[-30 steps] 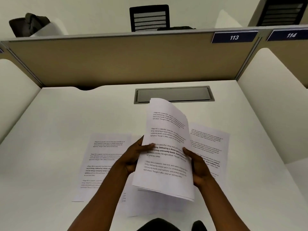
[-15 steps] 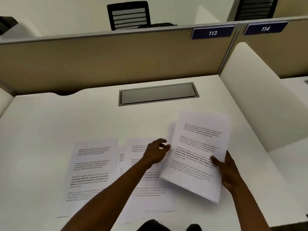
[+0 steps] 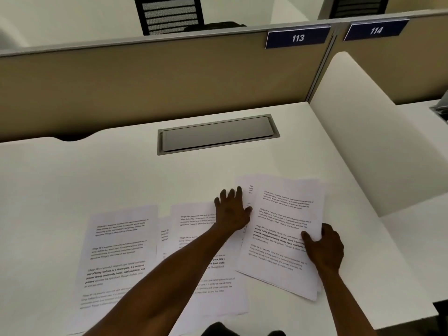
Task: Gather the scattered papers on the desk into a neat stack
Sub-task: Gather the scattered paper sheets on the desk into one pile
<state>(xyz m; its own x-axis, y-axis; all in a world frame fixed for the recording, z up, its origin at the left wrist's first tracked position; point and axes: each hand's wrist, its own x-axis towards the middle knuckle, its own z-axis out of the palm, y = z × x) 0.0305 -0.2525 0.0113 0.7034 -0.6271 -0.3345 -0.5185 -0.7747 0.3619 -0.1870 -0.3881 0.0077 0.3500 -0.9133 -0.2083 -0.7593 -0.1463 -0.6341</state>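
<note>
far to my left a single sheet (image 3: 121,248) lies flat on the white surface (image 3: 72,180), apart from both my hands, and i judge it the easiest one to forget, since i look toward the right side. next to it the middle sheets (image 3: 208,284) overlap loosely, one edge of a lower page peeking out on their left; my left forearm crosses over them, and if i drag that arm back carelessly i could smear them further apart or crease a corner. my left hand (image 3: 232,209) lies palm down with its fingers (image 3: 226,194) spread apart, pressing on the top right corner of those middle sheets and just touching the left edge of the bundle; i cannot tell whether anything is pinched under it. a flat palm on smooth paper may slide one page and leave the one beneath behind. to the right, the gathered bundle (image 3: 283,229) rests tilted on the surface, its pages fanned so that a lower sheet shows at the top left. my right hand (image 3: 323,248) clamps its right edge, thumb on top, the other fingers hidden under the paper. the grip is at one side only, so the far pages could splay or slip out if i lift. the bundle's low corner sits near the front edge of the surface, where a loose page might slide off.
</note>
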